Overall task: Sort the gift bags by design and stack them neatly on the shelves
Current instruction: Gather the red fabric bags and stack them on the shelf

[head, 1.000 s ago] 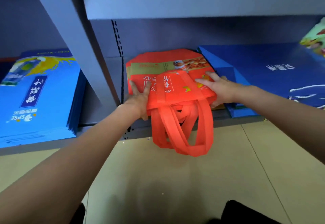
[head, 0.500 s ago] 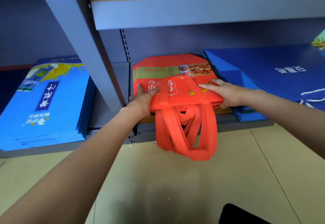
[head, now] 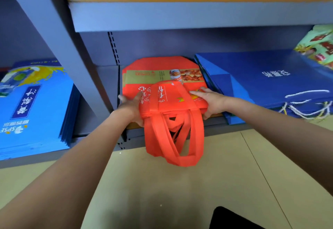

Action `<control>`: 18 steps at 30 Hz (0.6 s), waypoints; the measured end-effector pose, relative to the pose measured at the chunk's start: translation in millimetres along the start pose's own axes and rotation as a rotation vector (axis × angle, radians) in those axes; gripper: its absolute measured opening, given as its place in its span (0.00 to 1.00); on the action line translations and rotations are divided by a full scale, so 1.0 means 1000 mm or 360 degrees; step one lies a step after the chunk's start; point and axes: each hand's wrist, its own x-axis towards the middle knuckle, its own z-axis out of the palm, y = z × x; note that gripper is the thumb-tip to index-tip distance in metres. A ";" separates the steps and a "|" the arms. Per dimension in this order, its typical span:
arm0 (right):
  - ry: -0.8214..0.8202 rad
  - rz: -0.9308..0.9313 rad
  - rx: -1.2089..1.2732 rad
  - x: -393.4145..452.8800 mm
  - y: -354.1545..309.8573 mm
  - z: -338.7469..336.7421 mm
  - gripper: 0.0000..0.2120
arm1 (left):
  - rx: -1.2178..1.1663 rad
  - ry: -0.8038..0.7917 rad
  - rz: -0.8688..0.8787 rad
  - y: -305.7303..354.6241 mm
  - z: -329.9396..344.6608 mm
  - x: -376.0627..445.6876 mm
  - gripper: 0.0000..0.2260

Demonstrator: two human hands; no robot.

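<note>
On the far left a stack of light blue bags [head: 34, 106] lies flat on its own shelf bay, past the grey upright [head: 59, 36]. Right of that post, the left hand [head: 132, 107] grips the left edge of the red bags [head: 167, 92], thumb on top and fingers underneath as far as can be seen. The red bags lie on the bottom shelf [head: 212, 125] with their near edge at the front lip, and their handles [head: 177, 138] hang over the floor [head: 162, 192]. The right hand [head: 209, 101] holds the right edge, fingers laid nearly straight across the top, thumb hidden below. Just beside it sits the dark blue stack [head: 266, 79], with a green bag [head: 319, 48] at the far right.

The risk, as I judge it: the dangling handles could drag the top bag forward once the hands let go, or a sideways push could nudge the red bags into the dark blue stack and skew both.
</note>
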 end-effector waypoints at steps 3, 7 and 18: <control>0.0063 -0.0044 0.0093 -0.011 0.001 -0.013 0.49 | -0.0038 0.0012 -0.0102 0.001 -0.002 0.005 0.56; 0.0042 -0.0125 0.0475 -0.018 0.013 -0.042 0.48 | -0.0085 0.0075 -0.0081 0.001 -0.008 0.007 0.56; 0.0053 -0.0052 -0.0139 -0.003 0.016 -0.020 0.52 | 0.0057 0.0074 -0.0015 0.008 -0.013 -0.003 0.53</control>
